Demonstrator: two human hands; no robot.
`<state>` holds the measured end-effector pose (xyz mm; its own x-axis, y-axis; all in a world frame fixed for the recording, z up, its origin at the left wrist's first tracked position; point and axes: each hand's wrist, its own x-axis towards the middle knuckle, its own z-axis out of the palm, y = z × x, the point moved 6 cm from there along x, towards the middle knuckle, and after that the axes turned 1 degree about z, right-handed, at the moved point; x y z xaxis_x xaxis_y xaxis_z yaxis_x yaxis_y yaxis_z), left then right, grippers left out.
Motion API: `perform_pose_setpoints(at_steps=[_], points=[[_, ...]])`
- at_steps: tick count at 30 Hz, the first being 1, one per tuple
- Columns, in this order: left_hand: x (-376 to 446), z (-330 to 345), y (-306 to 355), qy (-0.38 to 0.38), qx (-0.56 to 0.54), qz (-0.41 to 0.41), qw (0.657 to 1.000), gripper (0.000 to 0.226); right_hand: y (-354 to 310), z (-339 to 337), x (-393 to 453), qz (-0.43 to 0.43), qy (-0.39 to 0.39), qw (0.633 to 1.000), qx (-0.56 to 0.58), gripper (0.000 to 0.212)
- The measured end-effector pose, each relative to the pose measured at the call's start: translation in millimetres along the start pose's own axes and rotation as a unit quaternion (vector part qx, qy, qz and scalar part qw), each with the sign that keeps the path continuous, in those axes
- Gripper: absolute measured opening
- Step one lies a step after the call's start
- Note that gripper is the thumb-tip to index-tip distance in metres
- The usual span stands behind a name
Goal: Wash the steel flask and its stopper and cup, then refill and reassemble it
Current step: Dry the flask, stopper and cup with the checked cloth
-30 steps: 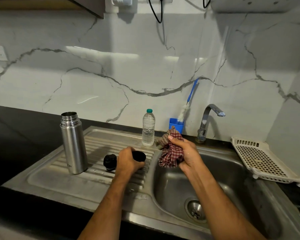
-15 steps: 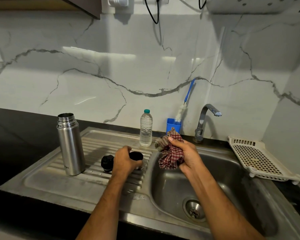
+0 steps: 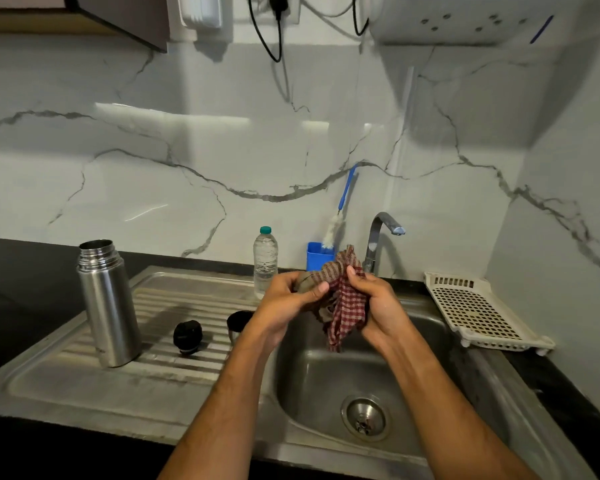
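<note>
Left hand (image 3: 284, 299): raised above the near-left rim of the sink basin; its grip is closed on the checked cloth, thumb pressed across the upper fold.
Right hand (image 3: 378, 306): raised above the basin, facing the left hand; its grip is closed on the same cloth, fingers curled round the right side of it.
Checked cloth (image 3: 343, 303): red-and-white, bunched between both hands, one end hanging down toward the basin.
Steel flask (image 3: 106, 303): upright on the ribbed draining board, at its left side; mouth uncovered, threads visible.
Stopper (image 3: 187, 336): black, resting on the draining board just right of the flask, apart from it.
Cup (image 3: 238, 325): dark-lined, on the draining board right of the stopper; partly hidden behind the left wrist.
Sink basin (image 3: 430, 327): steel, with a round drain strainer at the bottom.
Tap (image 3: 381, 233): at the rear of the basin, spout pointing right; no water seen running.
Water bottle (image 3: 265, 259): clear plastic with a green cap, upright at the rear of the draining board.
Blue holder (image 3: 317, 254): behind the cloth, carrying a bottle brush (image 3: 340, 209) that leans on the wall.
Drying tray (image 3: 478, 311): cream perforated plastic, on the black table right of the sink.
</note>
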<state>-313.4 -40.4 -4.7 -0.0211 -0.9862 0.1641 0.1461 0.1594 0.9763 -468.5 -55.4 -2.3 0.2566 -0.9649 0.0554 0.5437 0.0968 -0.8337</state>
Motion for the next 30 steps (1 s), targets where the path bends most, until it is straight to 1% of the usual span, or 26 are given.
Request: perform_pose_setpoints(at_steps=[1, 3, 5, 6, 8, 10, 12, 14, 17, 21, 24, 26, 29, 30], points=[[1.6, 3.0, 1.2, 0.033, -0.004, 0.002, 0.999, 0.044, -6.1, -6.7, -3.1, -0.007, 0.02, 0.999, -0.027, 0.031], [4.0, 8.6, 4.5, 0.092, -0.003, 0.0, 0.996, 0.032, -16.1, -20.6, -7.5, -0.024, 0.072, 0.991, -0.113, 0.023], [6.2, 18.4, 9.0, 0.121, 0.022, 0.004, 0.992, 0.022, -23.8, -32.5, -12.4, -0.042, 0.116, 0.974, -0.19, 0.017], [7.7, 24.3, 11.4, 0.128, 0.041, 0.011, 0.991, 0.021, -25.4, -36.9, -15.0, -0.046, 0.126, 0.969, -0.209, 0.018], [10.7, 35.3, 16.4, 0.128, 0.08, 0.025, 0.988, 0.022, -25.8, -41.9, -18.9, -0.046, 0.127, 0.961, -0.241, 0.031], [14.8, 46.0, 20.6, 0.116, 0.116, 0.035, 0.986, 0.025, -27.8, -50.7, -20.7, -0.049, 0.138, 0.944, -0.296, 0.044], [17.7, 51.9, 25.8, 0.111, 0.143, 0.041, 0.983, 0.026, -32.1, -62.9, -22.8, -0.042, 0.165, 0.928, -0.33, 0.044], [20.6, 52.6, 29.5, 0.112, 0.167, 0.035, 0.979, 0.028, -37.6, -74.9, -26.8, -0.028, 0.183, 0.923, -0.338, 0.038], [25.5, 52.7, 32.8, 0.103, 0.221, 0.037, 0.969, 0.025, -43.7, -90.0, -32.4, -0.006, 0.185, 0.915, -0.36, 0.025], [27.1, 59.3, 36.2, 0.083, 0.309, 0.058, 0.946, 0.028, -45.1, -101.7, -34.2, 0.02, 0.167, 0.933, -0.318, 0.022], [28.7, 63.0, 38.4, 0.084, 0.298, 0.067, 0.948, 0.023, -46.5, -105.0, -35.9, 0.029, 0.159, 0.944, -0.286, 0.019], [30.2, 65.5, 39.5, 0.089, 0.271, 0.065, 0.956, 0.022, -46.0, -104.7, -35.5, 0.032, 0.153, 0.946, -0.285, 0.008], [32.7, 62.6, 42.1, 0.107, 0.247, 0.055, 0.961, 0.027, -50.3, -104.5, -34.2, 0.027, 0.156, 0.946, -0.281, 0.028], [34.2, 59.6, 41.9, 0.111, 0.24, 0.051, 0.963, 0.029, -53.0, -104.4, -34.9, 0.023, 0.154, 0.95, -0.272, 0.026]])
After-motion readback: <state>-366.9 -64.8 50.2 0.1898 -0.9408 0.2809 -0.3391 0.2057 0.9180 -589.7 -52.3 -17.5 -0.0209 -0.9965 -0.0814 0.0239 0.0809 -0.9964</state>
